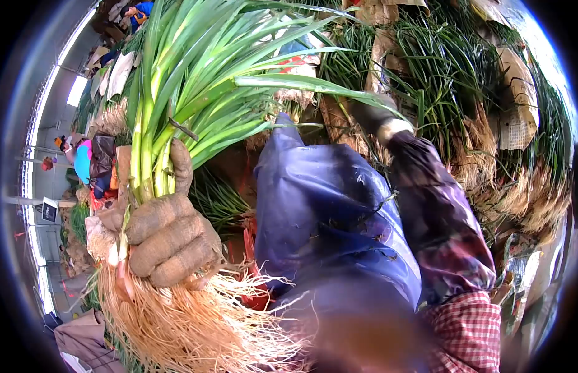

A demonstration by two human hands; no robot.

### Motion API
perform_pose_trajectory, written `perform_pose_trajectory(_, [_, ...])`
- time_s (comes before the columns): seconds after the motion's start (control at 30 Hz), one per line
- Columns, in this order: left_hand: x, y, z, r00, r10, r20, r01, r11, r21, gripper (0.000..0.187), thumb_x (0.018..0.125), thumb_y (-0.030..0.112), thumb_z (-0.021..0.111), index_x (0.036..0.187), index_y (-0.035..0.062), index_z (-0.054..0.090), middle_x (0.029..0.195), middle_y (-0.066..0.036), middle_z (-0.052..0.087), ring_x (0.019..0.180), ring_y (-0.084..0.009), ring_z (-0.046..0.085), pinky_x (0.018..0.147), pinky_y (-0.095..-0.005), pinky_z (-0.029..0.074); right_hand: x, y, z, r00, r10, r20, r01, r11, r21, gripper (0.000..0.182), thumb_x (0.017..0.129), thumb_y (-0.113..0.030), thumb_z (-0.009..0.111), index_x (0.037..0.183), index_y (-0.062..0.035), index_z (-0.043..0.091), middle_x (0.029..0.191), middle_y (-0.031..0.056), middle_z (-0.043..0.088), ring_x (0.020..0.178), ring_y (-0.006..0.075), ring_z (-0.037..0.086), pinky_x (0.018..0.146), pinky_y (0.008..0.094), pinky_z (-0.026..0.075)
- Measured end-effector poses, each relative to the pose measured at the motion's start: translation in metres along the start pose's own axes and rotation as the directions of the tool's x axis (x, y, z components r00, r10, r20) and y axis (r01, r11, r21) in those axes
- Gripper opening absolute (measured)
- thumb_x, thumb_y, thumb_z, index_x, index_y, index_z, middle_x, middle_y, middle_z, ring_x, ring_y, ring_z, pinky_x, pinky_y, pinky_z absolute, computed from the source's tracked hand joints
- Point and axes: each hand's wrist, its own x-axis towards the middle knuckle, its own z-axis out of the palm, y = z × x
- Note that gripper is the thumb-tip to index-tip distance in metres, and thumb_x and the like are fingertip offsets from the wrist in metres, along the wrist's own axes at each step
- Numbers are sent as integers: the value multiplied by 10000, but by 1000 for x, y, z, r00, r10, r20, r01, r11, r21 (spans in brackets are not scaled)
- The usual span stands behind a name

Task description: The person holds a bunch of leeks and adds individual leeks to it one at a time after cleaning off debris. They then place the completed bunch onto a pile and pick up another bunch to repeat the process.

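My left hand [174, 233], in a muddy brown work glove, is closed round a bunch of green garlic [158, 118]. The flat green leaves fan upward and to the right, one long leaf reaching across to my right wrist. Below the fist hang long pale roots [189, 320]. One stalk with a reddish base [123, 273] sticks out at the left of the fingers. My right hand [371, 115], in a dark glove, is stretched forward beside the bundles at the back. It is blurred and partly behind the leaf, so its fingers cannot be made out.
A shiny blue apron [339, 205] covers my lap. Rooted green bundles [444, 68] lie at the back and right, with a printed paper sheet [518, 102] among them. Loose green leaves [214, 202] lie behind my left hand. Other people [83, 160] are at far left.
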Motion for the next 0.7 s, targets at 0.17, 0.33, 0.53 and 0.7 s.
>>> perform_pose_trajectory(0.17, [-39,5,19,981,187,-56,-178,975,133,639,888,354,582,1363,191,186,676,-34,575,585,-166,524,561,-318,357,-99,105,65,798,-97,595,413,807,-422,146,802,-199,570,778,-105,679,750,80,676,678,235,674,515,410,510])
perform_pose_trajectory(0.33, [-120,19,32,810,562,-169,-457,785,418,601,889,361,579,1338,183,221,695,-34,578,608,-165,527,578,-318,366,-186,192,91,730,106,675,37,980,-194,336,864,-344,520,1007,-71,656,943,235,646,904,401,617,766,468,500])
perform_pose_trajectory(0.53, [-241,70,11,284,926,-249,-391,349,852,557,891,369,575,1307,172,263,719,-34,581,635,-163,530,598,-317,376,-298,231,144,611,234,756,-49,964,-260,339,862,-295,531,1115,-78,595,993,238,632,897,407,613,739,488,488])
perform_pose_trajectory(0.7, [-362,138,-97,-221,951,-216,145,251,957,522,892,377,572,1282,163,298,739,-35,584,658,-162,533,615,-317,385,-319,143,122,593,469,654,-506,849,-150,335,861,-296,533,1109,-81,599,992,232,635,894,403,614,738,486,488])
